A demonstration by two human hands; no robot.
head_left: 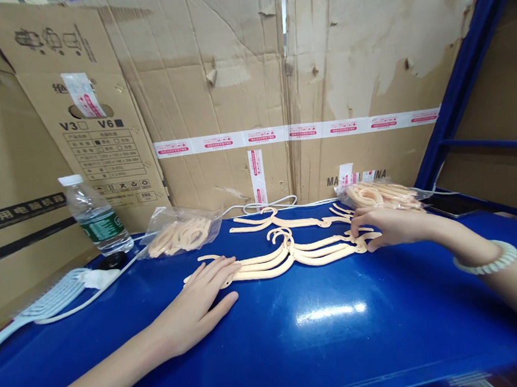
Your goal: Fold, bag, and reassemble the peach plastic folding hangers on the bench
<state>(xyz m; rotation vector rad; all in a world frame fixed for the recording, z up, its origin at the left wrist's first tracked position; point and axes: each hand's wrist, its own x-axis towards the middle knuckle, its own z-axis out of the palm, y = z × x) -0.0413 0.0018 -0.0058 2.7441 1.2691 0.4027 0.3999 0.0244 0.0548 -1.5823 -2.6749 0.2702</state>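
Several cream-coloured folding clothes hangers (265, 272) lie side by side on the blue table, their hooks bunched at the middle. My left hand (204, 305) rests flat over their left ends, fingers stretched out and thumb apart, hiding part of those arms. At the right ends, my right hand (393, 226) has its fingers bent and closed about a hanger tip (361, 246); the exact grip is partly hidden. Just behind this group, another cream folding hanger (299, 221) lies spread out, its right end close to my right fingers.
Clear plastic bags of cream parts sit at back left (183, 235) and back right (375, 195). On the left are a water bottle (97, 221), a black round object (113, 261), a light blue hairbrush (54, 296) and a white cable (92, 299). Cardboard boxes (219, 101) wall the back.
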